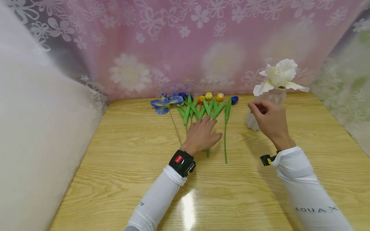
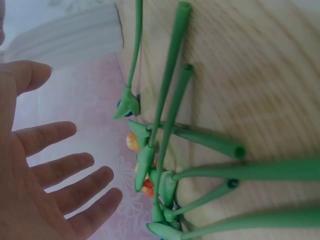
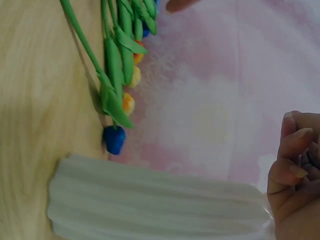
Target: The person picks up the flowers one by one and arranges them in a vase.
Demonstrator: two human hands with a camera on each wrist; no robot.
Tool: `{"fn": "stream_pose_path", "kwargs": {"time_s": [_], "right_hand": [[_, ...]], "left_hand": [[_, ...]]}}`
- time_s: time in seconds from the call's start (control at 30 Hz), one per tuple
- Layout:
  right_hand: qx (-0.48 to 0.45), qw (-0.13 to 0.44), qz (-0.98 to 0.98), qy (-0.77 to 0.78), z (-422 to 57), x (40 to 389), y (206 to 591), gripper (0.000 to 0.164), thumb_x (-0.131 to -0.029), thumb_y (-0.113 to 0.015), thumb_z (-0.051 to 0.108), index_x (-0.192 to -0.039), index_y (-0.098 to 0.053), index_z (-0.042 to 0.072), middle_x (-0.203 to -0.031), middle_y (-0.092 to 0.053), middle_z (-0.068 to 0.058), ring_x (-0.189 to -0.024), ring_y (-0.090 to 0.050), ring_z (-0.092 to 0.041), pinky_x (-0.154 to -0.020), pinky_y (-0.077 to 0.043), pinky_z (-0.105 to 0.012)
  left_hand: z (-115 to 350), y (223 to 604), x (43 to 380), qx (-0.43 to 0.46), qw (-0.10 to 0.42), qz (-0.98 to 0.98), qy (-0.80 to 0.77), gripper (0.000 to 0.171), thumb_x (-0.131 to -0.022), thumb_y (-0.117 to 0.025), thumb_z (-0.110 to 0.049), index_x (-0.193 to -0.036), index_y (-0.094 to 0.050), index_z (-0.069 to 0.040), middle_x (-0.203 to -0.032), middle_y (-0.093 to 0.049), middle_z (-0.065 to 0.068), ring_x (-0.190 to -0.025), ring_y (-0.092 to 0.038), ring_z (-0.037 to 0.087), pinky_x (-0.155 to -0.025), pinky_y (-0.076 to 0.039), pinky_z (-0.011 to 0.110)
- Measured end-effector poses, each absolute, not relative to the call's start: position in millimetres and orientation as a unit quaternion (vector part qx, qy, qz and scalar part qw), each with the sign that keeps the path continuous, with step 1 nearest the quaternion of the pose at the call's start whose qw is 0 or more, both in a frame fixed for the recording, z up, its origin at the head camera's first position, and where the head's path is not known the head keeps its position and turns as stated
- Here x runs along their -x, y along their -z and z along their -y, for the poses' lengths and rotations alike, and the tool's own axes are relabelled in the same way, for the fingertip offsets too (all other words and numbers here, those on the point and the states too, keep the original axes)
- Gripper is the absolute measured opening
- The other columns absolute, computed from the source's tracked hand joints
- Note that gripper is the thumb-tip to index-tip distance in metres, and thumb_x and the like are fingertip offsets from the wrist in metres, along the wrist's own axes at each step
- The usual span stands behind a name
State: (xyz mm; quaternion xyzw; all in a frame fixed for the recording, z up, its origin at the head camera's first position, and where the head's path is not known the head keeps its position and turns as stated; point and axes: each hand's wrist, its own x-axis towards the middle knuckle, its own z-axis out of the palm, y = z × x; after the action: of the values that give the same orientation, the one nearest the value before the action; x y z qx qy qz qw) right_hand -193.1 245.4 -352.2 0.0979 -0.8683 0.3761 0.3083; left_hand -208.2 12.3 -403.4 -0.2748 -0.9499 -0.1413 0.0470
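1. blue iris (image 1: 163, 104), one: lies on the wooden table (image 1: 130, 179) at the left end of the row, bloom toward the pink floral cloth (image 1: 167, 48); thin stem runs down behind the left hand.
2. black wrist device (image 1: 182, 163), one, with red label: strapped above a white sleeve on the left arm.
3. tulips (image 1: 207, 108), a cluster: blue, orange and yellow blooms, green leaves overlapping; laid on the table, blooms at the cloth side, stems toward the person.
4. left hand (image 1: 200, 136), bare: fingers extended and spread wide, holding nothing; reaches over the stems of the cluster. contact with them cannot be told.
5. blue tulip (image 1: 234, 100), one: lies just right of the cluster, slightly apart, stem toward the person.
6. vase (image 1: 252, 121), whitish, ribbed sides: upright on the table, right of the blue tulip, partly hidden by the right hand.
7. right hand (image 1: 271, 119), bare: beside the upper vase, fingers bent narrow toward the palm; nothing shows within them.
8. white iris (image 1: 281, 75), one: bloom upright above the vase's mouth, petals spreading past the rim.
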Motion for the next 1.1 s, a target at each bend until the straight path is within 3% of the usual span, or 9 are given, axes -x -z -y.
{"fn": "stream_pose_path", "kwargs": {"time_s": [0.3,0.63,0.73,0.87,1.1], "right_hand": [[-0.089,0.156,0.913,-0.366,-230,202,382,0.032,-0.097,-0.058,0.033,-0.098,-0.07,0.003,-0.075,-0.065,-0.005,-0.059,-0.057,-0.018,-0.048,-0.042,-0.025],[-0.075,0.059,0.934,-0.345,-215,218,406,0.033,-0.098,-0.056,0.032,-0.103,-0.068,0.002,-0.083,-0.066,-0.015,-0.063,-0.061,-0.021,-0.054,-0.048,-0.033],[-0.065,0.025,0.938,-0.338,-210,221,408,0.03,-0.099,-0.056,0.026,-0.104,-0.067,-0.001,-0.085,-0.067,-0.017,-0.065,-0.063,-0.022,-0.055,-0.048,-0.033],[-0.053,0.008,0.941,-0.335,-207,224,410,0.026,-0.098,-0.057,0.017,-0.103,-0.067,-0.006,-0.085,-0.067,-0.018,-0.065,-0.063,-0.022,-0.058,-0.049,-0.033],[-0.034,0.009,0.946,-0.321,-208,229,417,0.027,-0.095,-0.061,0.019,-0.096,-0.067,-0.007,-0.075,-0.067,-0.013,-0.063,-0.06,-0.02,-0.056,-0.044,-0.032]], "left_hand": [[-2,411,209,0.269,0.043,0.953,0.131,0.054,-0.095,-0.048,-0.052,-0.138,-0.052,-0.019,-0.144,-0.043,0.008,-0.123,-0.048,0.028,-0.094,-0.043,0.048],[9,414,209,0.256,0.034,0.958,0.127,0.051,-0.095,-0.049,-0.051,-0.134,-0.055,-0.019,-0.141,-0.045,0.008,-0.121,-0.049,0.028,-0.093,-0.043,0.048],[12,415,209,0.253,0.029,0.958,0.134,0.051,-0.095,-0.049,-0.051,-0.134,-0.056,-0.018,-0.141,-0.045,0.008,-0.122,-0.048,0.028,-0.093,-0.042,0.049],[14,417,208,0.249,0.03,0.959,0.131,0.05,-0.095,-0.049,-0.051,-0.132,-0.057,-0.019,-0.139,-0.047,0.007,-0.12,-0.049,0.027,-0.094,-0.042,0.048],[18,420,206,0.244,0.027,0.963,0.112,0.05,-0.096,-0.048,-0.051,-0.135,-0.055,-0.02,-0.141,-0.045,0.007,-0.123,-0.047,0.027,-0.096,-0.04,0.047]]}}
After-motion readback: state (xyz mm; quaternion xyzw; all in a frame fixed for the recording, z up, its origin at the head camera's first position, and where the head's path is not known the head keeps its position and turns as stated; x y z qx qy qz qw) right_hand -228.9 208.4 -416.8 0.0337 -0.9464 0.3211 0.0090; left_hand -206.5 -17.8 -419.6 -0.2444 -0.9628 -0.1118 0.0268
